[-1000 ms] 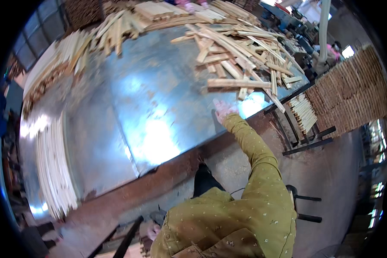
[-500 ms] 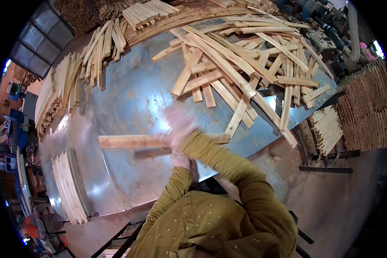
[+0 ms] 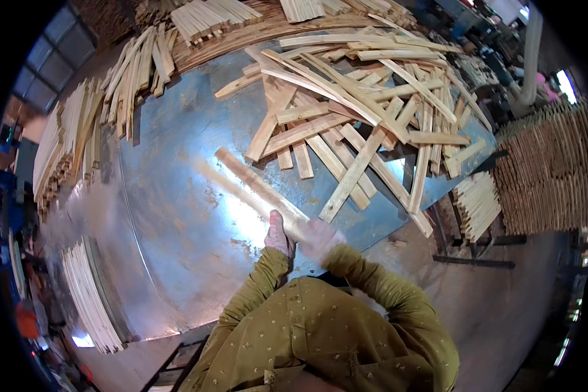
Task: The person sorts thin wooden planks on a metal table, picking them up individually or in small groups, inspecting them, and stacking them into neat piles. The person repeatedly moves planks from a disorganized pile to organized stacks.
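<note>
A pale wooden strip (image 3: pixel 261 182) slants above the metal tabletop, its far end pointing up and left. My left hand (image 3: pixel 278 234) is closed around its near part, thumb upward. Beside it, my right hand (image 3: pixel 321 240) is closed at the strip's near end, blurred by motion. Below the strip runs a blurred pale band; I cannot tell whether it is a second strip or a reflection. Past my hands, a loose heap of wooden strips (image 3: pixel 353 171) lies crisscrossed on the table.
The metal table (image 3: pixel 170 189) carries neat strip stacks along its left (image 3: pixel 68 134) and far left (image 3: pixel 137 72) sides. Another bundle (image 3: pixel 91 297) stands at the near left. Right of the table are a strip pile on a black rack (image 3: pixel 477 206) and a tall wood stack (image 3: pixel 545 170).
The held strip has swung from lying crosswise to slanting away from me. Both hands have moved nearer to me, the right one to the strip's near end. One long strip is gone from the heap's front.
</note>
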Demonstrator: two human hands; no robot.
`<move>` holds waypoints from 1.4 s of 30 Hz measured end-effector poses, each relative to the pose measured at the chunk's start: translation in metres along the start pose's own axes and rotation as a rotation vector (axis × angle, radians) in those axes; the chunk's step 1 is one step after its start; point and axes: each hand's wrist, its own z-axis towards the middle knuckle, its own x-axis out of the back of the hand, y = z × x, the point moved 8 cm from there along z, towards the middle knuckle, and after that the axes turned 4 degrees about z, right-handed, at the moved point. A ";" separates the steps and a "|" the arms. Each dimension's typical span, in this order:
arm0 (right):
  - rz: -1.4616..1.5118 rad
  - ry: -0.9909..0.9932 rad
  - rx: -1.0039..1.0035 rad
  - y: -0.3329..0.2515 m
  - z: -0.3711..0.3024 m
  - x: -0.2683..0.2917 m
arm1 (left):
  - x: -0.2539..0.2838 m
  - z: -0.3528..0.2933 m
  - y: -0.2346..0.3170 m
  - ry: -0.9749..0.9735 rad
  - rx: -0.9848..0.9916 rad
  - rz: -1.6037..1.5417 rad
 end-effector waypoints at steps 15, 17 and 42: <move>-0.289 0.425 -0.173 0.164 0.170 0.234 | 0.092 -0.003 0.083 0.480 -0.374 0.254; -0.275 0.491 -0.133 0.166 0.142 0.237 | 0.113 -0.023 0.113 0.581 -0.442 0.392; 1.352 0.584 0.642 0.010 0.070 0.073 | -0.092 0.002 0.021 -0.292 -0.453 0.177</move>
